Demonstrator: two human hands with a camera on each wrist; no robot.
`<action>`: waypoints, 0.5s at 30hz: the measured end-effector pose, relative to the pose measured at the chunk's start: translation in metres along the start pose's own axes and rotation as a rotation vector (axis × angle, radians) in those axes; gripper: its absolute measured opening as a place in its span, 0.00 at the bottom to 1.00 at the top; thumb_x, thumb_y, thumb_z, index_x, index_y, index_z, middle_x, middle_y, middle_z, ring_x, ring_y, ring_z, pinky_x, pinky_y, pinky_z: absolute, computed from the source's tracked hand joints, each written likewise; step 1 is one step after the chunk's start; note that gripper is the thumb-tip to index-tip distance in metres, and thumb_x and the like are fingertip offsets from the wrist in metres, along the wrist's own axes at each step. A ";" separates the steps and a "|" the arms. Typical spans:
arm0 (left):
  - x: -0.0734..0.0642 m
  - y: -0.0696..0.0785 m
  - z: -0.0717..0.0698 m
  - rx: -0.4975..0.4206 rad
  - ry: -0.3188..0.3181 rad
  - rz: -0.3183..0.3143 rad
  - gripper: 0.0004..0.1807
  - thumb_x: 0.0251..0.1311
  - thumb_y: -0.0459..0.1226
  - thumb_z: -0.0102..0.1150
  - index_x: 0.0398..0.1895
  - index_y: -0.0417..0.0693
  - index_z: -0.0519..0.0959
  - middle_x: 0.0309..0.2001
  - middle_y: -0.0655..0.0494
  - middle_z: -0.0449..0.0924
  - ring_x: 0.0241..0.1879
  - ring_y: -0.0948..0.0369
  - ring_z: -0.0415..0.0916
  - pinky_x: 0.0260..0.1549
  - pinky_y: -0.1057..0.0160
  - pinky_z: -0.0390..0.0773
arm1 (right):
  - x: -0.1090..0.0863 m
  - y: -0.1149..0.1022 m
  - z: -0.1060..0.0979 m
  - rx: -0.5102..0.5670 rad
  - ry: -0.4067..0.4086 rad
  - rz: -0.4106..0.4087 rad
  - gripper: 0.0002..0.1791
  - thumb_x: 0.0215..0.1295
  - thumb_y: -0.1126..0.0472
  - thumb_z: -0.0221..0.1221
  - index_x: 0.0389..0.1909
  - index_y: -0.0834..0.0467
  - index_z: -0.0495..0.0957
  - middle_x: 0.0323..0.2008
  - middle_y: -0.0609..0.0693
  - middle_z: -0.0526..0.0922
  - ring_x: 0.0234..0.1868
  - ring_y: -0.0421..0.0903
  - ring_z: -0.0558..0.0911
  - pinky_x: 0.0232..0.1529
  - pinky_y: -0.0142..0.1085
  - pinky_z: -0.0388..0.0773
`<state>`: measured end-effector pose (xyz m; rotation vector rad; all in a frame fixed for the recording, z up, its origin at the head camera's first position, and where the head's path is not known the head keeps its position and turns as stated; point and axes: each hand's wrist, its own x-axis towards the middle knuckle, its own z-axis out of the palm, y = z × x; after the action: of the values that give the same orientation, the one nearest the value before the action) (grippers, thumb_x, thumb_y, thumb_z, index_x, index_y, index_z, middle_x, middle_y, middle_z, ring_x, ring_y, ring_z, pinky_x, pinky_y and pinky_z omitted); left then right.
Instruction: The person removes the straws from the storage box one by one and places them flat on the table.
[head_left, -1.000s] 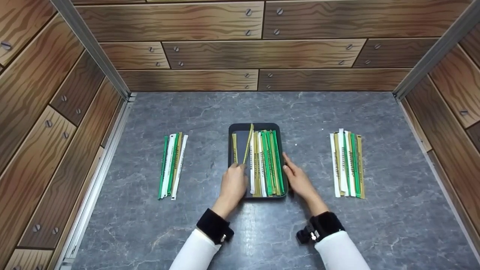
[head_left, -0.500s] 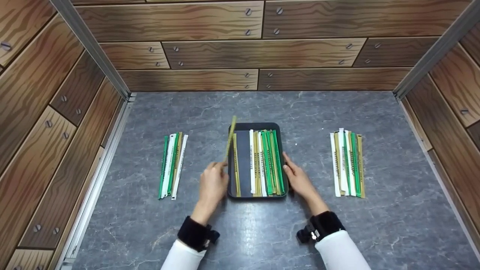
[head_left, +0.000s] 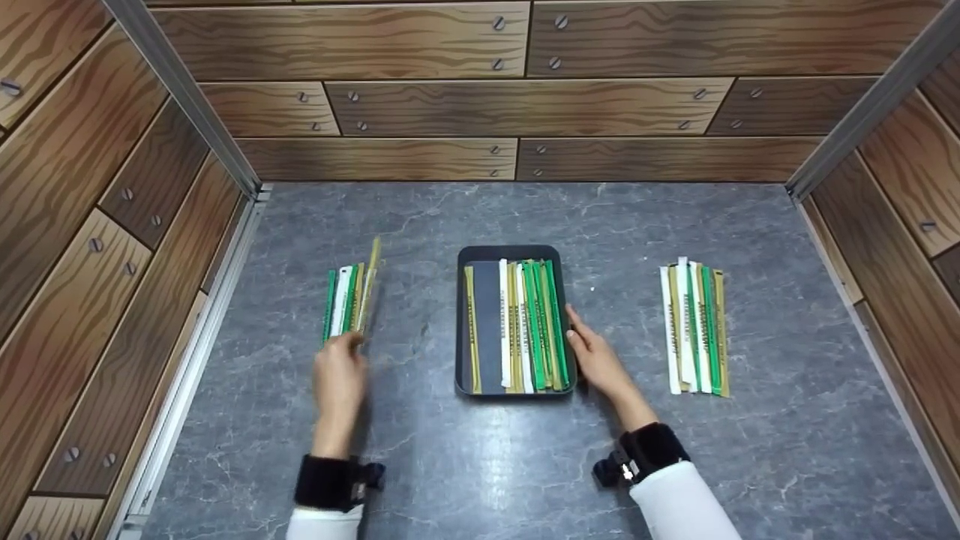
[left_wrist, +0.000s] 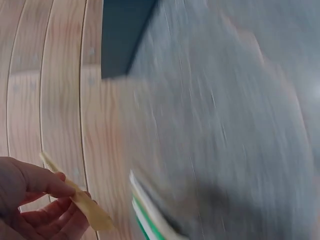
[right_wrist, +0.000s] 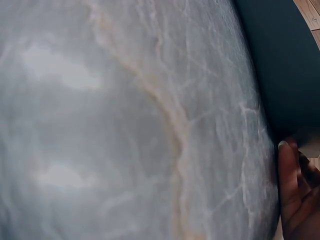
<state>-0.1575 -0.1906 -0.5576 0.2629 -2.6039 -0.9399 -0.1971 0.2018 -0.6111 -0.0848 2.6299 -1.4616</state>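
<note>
My left hand (head_left: 339, 379) pinches a long, thin gold stick packet (left_wrist: 92, 212) between thumb and fingers. The packet points away from me, over the right side of the left pile of stick packets (head_left: 343, 300), whose near ends the hand covers. Flat and paper-like, it shows blurred in the head view. A dark rectangular tray (head_left: 460, 322) stands in the middle. It holds a row of green, gold and white stick packets (head_left: 531, 330) on its right, and a gold one (head_left: 472, 330) along its left wall. My right hand (head_left: 600, 364) rests against the tray's right side, its fingers extended.
A second pile of white, gold and green stick packets (head_left: 694, 330) lies on the grey marbled table (head_left: 495, 465) to the right. Wood-patterned walls (head_left: 420, 109) with metal corner strips stand at the back and both sides.
My left hand has lifted the gold stick packet out of the tray and carried it leftward to the left pile. My right hand has stayed at the tray's right side.
</note>
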 end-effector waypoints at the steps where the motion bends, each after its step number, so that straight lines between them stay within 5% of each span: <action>1: 0.001 -0.006 -0.005 0.007 0.001 -0.034 0.12 0.53 0.20 0.56 0.39 0.35 0.84 0.37 0.38 0.84 0.37 0.42 0.81 0.36 0.45 0.79 | 0.000 0.000 0.000 0.001 -0.003 0.002 0.28 0.79 0.57 0.44 0.77 0.50 0.54 0.73 0.58 0.58 0.71 0.61 0.58 0.70 0.53 0.53; 7: 0.002 -0.033 -0.021 0.015 0.016 -0.157 0.11 0.56 0.22 0.56 0.40 0.34 0.83 0.36 0.38 0.84 0.34 0.42 0.81 0.34 0.44 0.77 | 0.000 0.000 -0.001 0.004 -0.008 0.014 0.29 0.79 0.57 0.44 0.77 0.49 0.53 0.73 0.59 0.56 0.71 0.62 0.57 0.70 0.54 0.52; 15: 0.003 -0.060 -0.020 0.075 0.029 -0.260 0.15 0.53 0.22 0.53 0.43 0.34 0.83 0.34 0.39 0.83 0.35 0.41 0.80 0.34 0.42 0.75 | -0.001 0.000 0.000 -0.012 0.000 0.010 0.28 0.79 0.56 0.44 0.77 0.50 0.54 0.73 0.60 0.57 0.71 0.62 0.59 0.70 0.54 0.53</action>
<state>-0.1496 -0.2485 -0.5808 0.6425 -2.6235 -0.9129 -0.1965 0.2016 -0.6108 -0.0724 2.6354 -1.4426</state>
